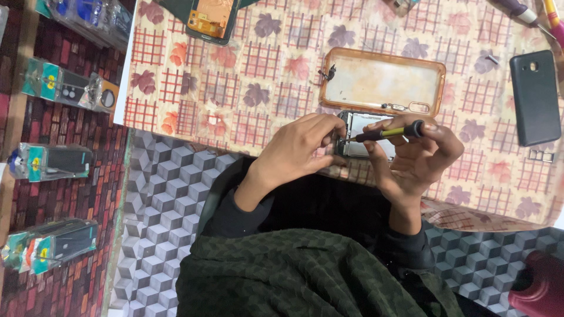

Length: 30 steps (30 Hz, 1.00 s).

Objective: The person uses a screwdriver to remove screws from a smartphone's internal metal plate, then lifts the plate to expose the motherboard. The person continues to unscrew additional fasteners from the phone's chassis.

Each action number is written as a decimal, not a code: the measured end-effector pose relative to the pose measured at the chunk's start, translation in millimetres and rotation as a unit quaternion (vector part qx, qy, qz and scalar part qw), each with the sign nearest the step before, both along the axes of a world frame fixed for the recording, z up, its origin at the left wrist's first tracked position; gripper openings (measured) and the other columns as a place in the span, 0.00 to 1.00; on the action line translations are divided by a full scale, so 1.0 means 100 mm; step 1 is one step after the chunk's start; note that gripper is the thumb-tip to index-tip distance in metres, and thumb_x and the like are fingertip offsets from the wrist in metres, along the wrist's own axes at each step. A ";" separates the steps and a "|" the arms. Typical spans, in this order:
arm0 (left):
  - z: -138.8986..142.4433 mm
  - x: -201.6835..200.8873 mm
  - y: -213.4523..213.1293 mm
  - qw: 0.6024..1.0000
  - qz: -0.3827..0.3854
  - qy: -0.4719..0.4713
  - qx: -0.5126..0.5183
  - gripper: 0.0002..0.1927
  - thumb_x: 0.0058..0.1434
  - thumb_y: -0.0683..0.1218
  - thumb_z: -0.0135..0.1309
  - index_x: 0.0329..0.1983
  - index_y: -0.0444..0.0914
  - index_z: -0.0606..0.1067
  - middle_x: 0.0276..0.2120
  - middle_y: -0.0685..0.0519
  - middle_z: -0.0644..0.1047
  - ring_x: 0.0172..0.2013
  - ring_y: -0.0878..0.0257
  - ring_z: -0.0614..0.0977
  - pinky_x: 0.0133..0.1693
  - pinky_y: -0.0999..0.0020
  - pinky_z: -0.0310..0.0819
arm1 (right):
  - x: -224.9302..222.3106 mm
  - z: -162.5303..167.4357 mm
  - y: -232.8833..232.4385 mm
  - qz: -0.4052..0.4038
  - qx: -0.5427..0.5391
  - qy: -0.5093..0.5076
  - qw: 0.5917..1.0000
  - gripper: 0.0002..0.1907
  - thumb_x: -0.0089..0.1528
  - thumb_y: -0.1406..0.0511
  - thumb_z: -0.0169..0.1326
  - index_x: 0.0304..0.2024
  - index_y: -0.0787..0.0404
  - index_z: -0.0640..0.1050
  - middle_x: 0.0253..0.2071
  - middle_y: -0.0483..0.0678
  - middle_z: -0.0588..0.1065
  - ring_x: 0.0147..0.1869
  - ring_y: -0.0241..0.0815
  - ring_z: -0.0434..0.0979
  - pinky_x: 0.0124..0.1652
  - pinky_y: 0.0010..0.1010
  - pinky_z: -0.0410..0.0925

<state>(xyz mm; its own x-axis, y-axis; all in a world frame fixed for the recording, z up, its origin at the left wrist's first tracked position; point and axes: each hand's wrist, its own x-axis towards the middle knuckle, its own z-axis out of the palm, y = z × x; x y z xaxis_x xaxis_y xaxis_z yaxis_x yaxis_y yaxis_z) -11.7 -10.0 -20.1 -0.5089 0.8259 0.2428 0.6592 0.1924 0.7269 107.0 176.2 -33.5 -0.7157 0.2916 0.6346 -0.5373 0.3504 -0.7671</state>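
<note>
Clamped round a small black-and-yellow screwdriver (385,133), the right hand (414,161) has fingers closed on the handle, shaft lying near-horizontal w/ tip pointing left into the opened phone (364,136). Left hand (296,154) grips the phone's left edge, fingers curled shut on it, thumb side near the driver tip. Phone sits at the near edge of the table, between both hands, mostly hidden by them.

Biggest first: table cloth (235,88), checked w/ leaf print, covers the whole top. Person's dark green patterned garment (305,276) fills the bottom of view. Floor w/ grey cube pattern (158,199) to the left. Clear orange-tinted phone case (382,82) lies just beyond the phone, nearly touching it. Black back cover (534,97) lies far right, well apart. Another opened handset (211,20) at top edge. Packaged items (53,161) in a row along far left on red brick-look surface. Small screw-like bits (492,58) near the top right, too small to tell more
</note>
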 end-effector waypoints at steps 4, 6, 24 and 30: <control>0.02 0.01 -0.01 1.000 0.001 -0.001 0.004 0.25 0.51 0.42 0.68 0.50 0.39 0.71 0.34 0.54 0.76 0.33 0.63 0.80 0.36 0.66 0.77 | -0.03 -0.02 0.00 -0.038 0.084 0.031 0.995 0.41 0.61 0.80 0.65 0.64 0.51 0.56 0.50 0.54 0.69 0.50 0.41 0.78 0.47 0.28 0.81; 0.03 0.01 0.00 1.000 0.000 0.001 0.010 0.26 0.51 0.43 0.69 0.50 0.38 0.71 0.34 0.54 0.76 0.33 0.62 0.80 0.36 0.65 0.77 | -0.06 0.00 0.00 -0.046 0.132 0.063 0.988 0.42 0.58 0.79 0.68 0.63 0.51 0.57 0.47 0.53 0.69 0.48 0.40 0.77 0.43 0.25 0.81; 0.04 0.02 -0.01 1.000 0.000 -0.007 0.011 0.24 0.52 0.43 0.66 0.51 0.39 0.70 0.35 0.54 0.76 0.33 0.61 0.80 0.37 0.64 0.77 | 0.02 -0.07 0.06 0.029 0.010 0.044 0.999 0.31 0.66 0.79 0.57 0.60 0.51 0.57 0.50 0.56 0.73 0.51 0.47 0.77 0.56 0.39 0.78; 0.01 0.00 0.02 1.000 0.001 0.006 0.006 0.25 0.52 0.44 0.68 0.51 0.39 0.70 0.35 0.54 0.76 0.33 0.61 0.80 0.36 0.65 0.77 | -0.06 -0.03 0.10 0.055 0.015 0.091 0.994 0.36 0.54 0.75 0.64 0.56 0.53 0.57 0.45 0.60 0.70 0.51 0.49 0.76 0.52 0.40 0.78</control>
